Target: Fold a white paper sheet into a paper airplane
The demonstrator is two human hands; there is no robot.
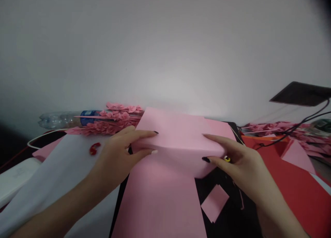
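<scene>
A large pink paper sheet (pixel 178 138) lies curled over on itself across a dark mat (pixel 227 210) in the middle of the table. My left hand (pixel 121 152) pinches the sheet's left edge between thumb and fingers. My right hand (pixel 238 162) grips the right side of the fold, fingers on top and thumb below. The lower part of the sheet runs toward me, flat on the mat.
A small pink paper square (pixel 214 202) lies on the mat near my right wrist. White paper (pixel 59 176) with a small red scrap (pixel 94 148) sits left. Folded pink pieces (pixel 111 122) and a plastic bottle (pixel 67 119) lie behind. Red sheets (pixel 292 183) and cables (pixel 305 122) are right.
</scene>
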